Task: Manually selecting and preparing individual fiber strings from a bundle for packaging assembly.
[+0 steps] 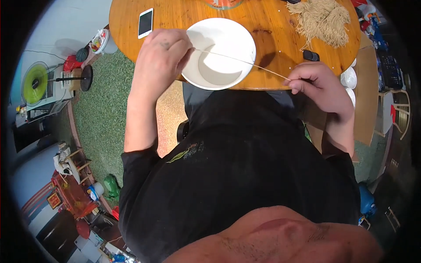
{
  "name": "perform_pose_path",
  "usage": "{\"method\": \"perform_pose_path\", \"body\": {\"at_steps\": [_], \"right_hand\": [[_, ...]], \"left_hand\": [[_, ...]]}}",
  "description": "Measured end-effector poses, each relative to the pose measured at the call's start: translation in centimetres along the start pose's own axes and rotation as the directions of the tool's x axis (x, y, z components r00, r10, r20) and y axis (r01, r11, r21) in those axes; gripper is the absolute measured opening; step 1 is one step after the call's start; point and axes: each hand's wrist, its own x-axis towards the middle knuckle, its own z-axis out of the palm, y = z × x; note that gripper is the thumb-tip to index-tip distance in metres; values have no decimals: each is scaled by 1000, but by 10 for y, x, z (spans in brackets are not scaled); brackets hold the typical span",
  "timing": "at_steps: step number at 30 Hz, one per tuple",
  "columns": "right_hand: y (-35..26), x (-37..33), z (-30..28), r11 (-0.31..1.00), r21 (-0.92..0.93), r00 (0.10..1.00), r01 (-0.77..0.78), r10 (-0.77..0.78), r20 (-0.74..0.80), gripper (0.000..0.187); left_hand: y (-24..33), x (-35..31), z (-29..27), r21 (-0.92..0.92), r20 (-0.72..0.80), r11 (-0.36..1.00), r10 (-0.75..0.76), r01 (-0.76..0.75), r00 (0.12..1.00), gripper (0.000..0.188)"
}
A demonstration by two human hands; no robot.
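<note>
Head view, left to right: fan point(35, 83), green-bladed, beside the room's edge. Phone point(145, 23), white, dark screen, flat on a wooden table point(171, 17). Left hand point(161, 57), beside the bowl, fingertips pinched on a string. Bowl point(210, 72), white, round, at the table's near edge. String point(237, 59), thin, tan, stretched across above the bowl between the hands, which are well apart. Right hand point(318, 85), thumb and finger pinching the string. Bundle of strands point(324, 22), tan, on the table.

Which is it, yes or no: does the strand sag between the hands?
No, the strand runs nearly straight from the left hand to the right hand.
</note>
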Motion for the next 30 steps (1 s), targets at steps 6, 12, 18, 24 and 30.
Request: {"method": "perform_pose_path", "body": {"at_steps": [6, 12, 18, 24, 30], "right_hand": [[0, 1, -1, 993, 41, 981, -114, 106, 164, 8], [22, 15, 28, 941, 319, 983, -113, 61, 170, 14], [64, 32, 73, 466, 879, 995, 104, -50, -91, 27], [69, 38, 70, 247, 937, 959, 246, -206, -197, 30], [72, 39, 59, 280, 896, 925, 346, -262, -275, 28]], "left_hand": [[-29, -5, 5, 33, -62, 999, 32, -30, 998, 20], [-16, -7, 10, 66, -173, 994, -75, 87, 982, 24], [90, -9, 1, -337, -165, 936, -169, 106, 972, 42], [108, 7, 28, -291, 34, 943, -158, 161, 987, 31], [98, 4, 27, -192, 62, 934, -295, 302, 953, 23]]}}
